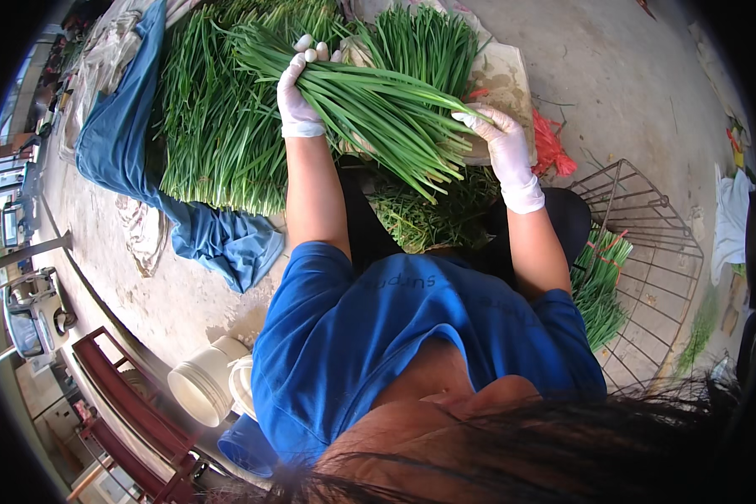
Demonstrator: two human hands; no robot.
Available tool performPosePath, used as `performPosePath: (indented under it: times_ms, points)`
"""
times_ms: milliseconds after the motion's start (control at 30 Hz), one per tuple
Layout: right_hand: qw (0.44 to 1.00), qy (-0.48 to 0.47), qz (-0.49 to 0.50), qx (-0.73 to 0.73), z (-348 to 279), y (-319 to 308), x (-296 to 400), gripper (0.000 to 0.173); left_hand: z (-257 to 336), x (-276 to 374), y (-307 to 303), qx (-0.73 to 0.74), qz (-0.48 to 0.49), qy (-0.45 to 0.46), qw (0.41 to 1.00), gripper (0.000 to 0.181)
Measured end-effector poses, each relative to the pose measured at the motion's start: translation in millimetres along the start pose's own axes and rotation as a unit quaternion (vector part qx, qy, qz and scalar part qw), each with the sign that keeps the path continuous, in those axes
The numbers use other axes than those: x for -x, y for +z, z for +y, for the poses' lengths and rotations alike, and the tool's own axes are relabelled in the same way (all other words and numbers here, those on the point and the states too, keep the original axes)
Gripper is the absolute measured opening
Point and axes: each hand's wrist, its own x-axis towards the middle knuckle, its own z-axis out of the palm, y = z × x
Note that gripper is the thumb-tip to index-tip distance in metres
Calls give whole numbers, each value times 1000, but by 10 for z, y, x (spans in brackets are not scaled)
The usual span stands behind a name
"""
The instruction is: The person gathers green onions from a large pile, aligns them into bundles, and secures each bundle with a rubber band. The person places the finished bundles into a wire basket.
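Note:
My left hand (pixel 301 94), in a thin white glove, grips a bundle of garlic chives (pixel 365 104) around its leafy part. The stem ends fan out toward my right hand (pixel 505 142), gloved as well. Its thumb and fingers pinch the end of a chive stalk (pixel 482 116) at the bundle's edge. Beneath and beyond my left hand lies a large heap of chives (pixel 220 138), cut ends facing me. A smaller pile (pixel 422 47) rests behind the bundle on a pale, stained board (pixel 510 75). Loose green trimmings (pixel 428 211) lie below, between my legs.
A blue cloth (pixel 116 135) drapes beside the heap. Red plastic strips (pixel 549 148) lie right of the board. Tied chives (pixel 601 283) sit on a wire rack (pixel 652 252) at my right. A white bucket (pixel 205 384) and a blue bucket (pixel 249 444) stand at lower left.

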Motion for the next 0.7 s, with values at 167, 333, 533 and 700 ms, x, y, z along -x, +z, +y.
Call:
performPosePath:
  times_ms: [167, 333, 533, 700]
  points:
    - [985, 59, 15, -164, 108, 117, -40, 23, -58, -60, -101, 3, 17, 5, 1000, 38]
    - [988, -113, 38, 103, 17, 65, 3, 13, -2, -79, -128, 20, -8, -3, 1000, 38]
    - [911, -53, 1, 408, 287, -647, 356, 22, 118, -30, -83, -28, 29, 76, 996, 39]
    - [977, 91, 48, 185, 230, -427, 616, 18, 111, 10, -21, -8, -81, 118, 990, 39]
